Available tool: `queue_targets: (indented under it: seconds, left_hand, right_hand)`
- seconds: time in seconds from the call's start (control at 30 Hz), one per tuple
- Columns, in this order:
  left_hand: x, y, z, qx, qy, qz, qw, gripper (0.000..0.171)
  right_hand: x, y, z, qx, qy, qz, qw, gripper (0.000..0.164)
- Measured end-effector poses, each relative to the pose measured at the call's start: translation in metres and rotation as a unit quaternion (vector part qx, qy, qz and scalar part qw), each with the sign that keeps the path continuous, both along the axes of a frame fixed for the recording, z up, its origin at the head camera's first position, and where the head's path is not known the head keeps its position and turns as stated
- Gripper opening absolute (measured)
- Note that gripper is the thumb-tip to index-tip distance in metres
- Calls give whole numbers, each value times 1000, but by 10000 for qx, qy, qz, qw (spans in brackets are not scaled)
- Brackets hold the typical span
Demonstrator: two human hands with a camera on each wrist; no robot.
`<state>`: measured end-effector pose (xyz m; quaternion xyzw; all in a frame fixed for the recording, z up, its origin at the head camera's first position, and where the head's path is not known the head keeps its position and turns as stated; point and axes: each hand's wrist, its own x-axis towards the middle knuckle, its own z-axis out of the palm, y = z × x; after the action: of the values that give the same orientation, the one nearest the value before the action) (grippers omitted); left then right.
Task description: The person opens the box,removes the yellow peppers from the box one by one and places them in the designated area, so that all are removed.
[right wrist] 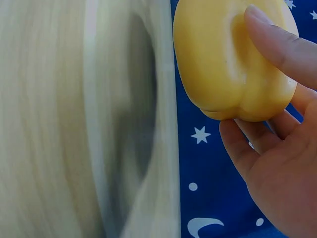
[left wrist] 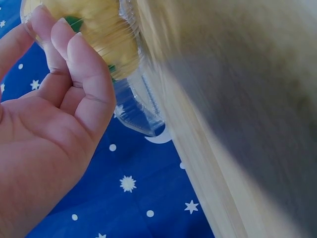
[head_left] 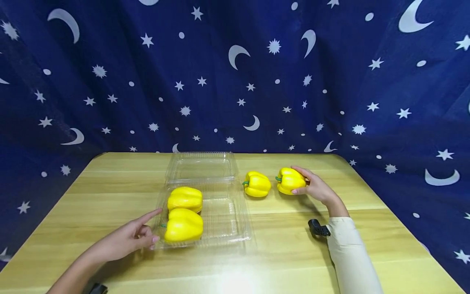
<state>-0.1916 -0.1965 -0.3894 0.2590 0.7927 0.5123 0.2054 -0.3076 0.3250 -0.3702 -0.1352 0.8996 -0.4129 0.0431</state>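
My right hand (head_left: 316, 188) grips a yellow bell pepper (head_left: 289, 181) with a green stem at the right of the table. In the right wrist view the thumb lies across that pepper (right wrist: 218, 59) and the fingers are under its end. Another yellow pepper (head_left: 258, 184) lies just left of it. At the left, two yellow peppers (head_left: 183, 225) sit one behind the other in the left part of a clear plastic clamshell box (head_left: 225, 216). My left hand (head_left: 123, 239) is at the box's left edge, index finger extended and thumb at the near corner; its other fingers bend loosely.
The box's clear lid (head_left: 203, 167) lies folded back toward the table's far edge. A light wooden table (head_left: 279, 261) carries everything, with a dark blue moon-and-star curtain (head_left: 220, 81) behind it. A black wrist device (head_left: 318, 228) is beside my right sleeve.
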Motion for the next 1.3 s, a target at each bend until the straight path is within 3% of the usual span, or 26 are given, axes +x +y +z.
queue_targets:
  seconds: [0.6, 1.0, 1.3]
  left_hand:
    - [3, 3, -5, 86, -43, -134, 9999, 72]
    - [0, 0, -4, 74, 203, -133, 9997, 72]
    - [-1, 0, -1, -177, 163, -10, 9997, 72]
  right_hand:
    - [8, 6, -18, 89, -224, 102, 9997, 82]
    - [-3, 3, -17, -13, -370, 125, 9992, 83]
    - [-11, 2, -17, -270, -573, 193, 9978, 83]
